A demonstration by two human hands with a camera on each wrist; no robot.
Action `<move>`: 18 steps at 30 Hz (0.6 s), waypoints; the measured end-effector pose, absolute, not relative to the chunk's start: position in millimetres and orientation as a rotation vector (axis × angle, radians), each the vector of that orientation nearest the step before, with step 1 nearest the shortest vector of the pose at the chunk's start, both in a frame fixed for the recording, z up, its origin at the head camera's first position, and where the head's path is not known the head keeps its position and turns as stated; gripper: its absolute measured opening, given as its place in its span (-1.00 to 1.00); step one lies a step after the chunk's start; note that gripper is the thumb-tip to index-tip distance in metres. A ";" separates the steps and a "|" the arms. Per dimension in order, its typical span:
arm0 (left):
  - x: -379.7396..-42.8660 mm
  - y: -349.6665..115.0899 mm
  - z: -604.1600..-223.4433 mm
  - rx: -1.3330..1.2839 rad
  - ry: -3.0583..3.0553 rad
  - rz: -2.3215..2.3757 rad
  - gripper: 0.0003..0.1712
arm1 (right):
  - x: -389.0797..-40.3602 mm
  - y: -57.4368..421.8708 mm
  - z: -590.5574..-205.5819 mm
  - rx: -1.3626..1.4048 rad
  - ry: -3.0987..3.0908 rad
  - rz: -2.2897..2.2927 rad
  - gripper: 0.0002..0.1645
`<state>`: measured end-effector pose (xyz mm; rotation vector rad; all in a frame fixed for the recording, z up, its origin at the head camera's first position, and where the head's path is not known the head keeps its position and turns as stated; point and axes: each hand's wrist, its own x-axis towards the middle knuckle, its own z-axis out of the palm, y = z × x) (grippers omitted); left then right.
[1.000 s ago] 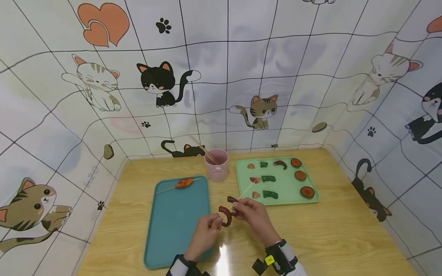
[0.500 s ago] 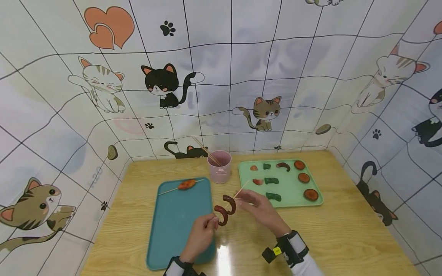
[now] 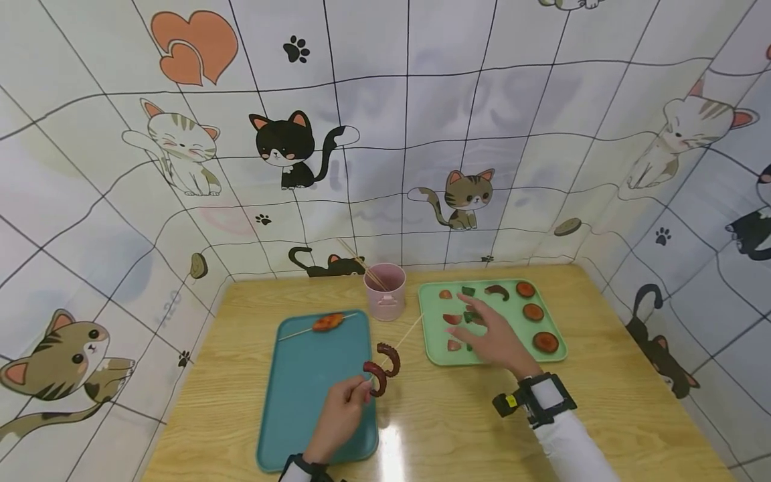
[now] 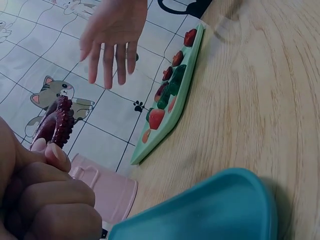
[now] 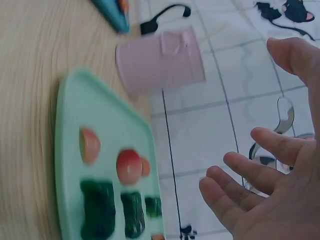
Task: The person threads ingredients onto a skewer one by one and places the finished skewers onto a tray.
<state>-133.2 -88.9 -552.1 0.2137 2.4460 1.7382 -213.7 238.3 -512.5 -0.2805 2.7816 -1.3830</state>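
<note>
My left hand (image 3: 338, 414) grips the lower end of a bamboo skewer (image 3: 411, 329) over the right edge of the blue tray (image 3: 313, 402). Two dark red, curled octopus tentacles (image 3: 390, 359) are threaded on it just above the fingers; in the left wrist view one tentacle (image 4: 56, 122) shows its suckers. My right hand (image 3: 496, 338) is over the green tray (image 3: 434, 355), fingers spread and holding nothing. Below it lie pinkish-red pieces (image 3: 452, 319) and green pieces (image 3: 468, 291), some partly hidden by the hand. In the right wrist view the spread fingers (image 5: 255, 170) hang above the tray.
A pink cup (image 3: 385, 304) with several skewers (image 3: 360, 263) stands at the back between the trays. One loaded skewer with an orange-brown piece (image 3: 327, 323) lies on the blue tray. Round brown slices (image 3: 533, 312) and another tentacle (image 3: 498, 290) sit on the green tray.
My right hand has let go of the skewer and moved right over the green tray, its fingers spreading. The second tentacle now sits beside the first, and the left hand has shifted slightly left.
</note>
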 end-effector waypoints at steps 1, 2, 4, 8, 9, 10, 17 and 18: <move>-132.9 -90.0 -552.3 0.212 2.450 1.738 -0.61 | -217.6 243.8 -513.4 -0.263 2.808 -1.350 -0.04; -132.6 -91.1 -552.7 0.212 2.452 1.741 -0.61 | -221.7 249.7 -514.9 -0.252 2.823 -1.331 -0.02; -131.9 -93.2 -553.7 0.214 2.467 1.740 -0.61 | -231.1 261.9 -519.6 -0.242 2.866 -1.281 0.00; -130.9 -97.3 -557.0 0.206 2.482 1.746 -0.60 | -252.3 284.9 -533.3 -0.222 2.943 -1.205 0.04; -130.9 -98.2 -557.6 0.204 2.482 1.750 -0.60 | -257.5 289.3 -536.3 -0.215 2.960 -1.186 0.03; -130.7 -99.2 -557.9 0.199 2.479 1.753 -0.60 | -263.0 293.3 -539.2 -0.203 2.973 -1.173 0.03; -131.6 -102.8 -560.2 0.186 2.458 1.738 -0.60 | -294.5 314.9 -550.4 -0.178 3.004 -1.044 -0.02; -131.8 -103.0 -560.7 0.185 2.461 1.730 -0.61 | -298.0 317.0 -551.0 -0.182 3.002 -1.021 -0.03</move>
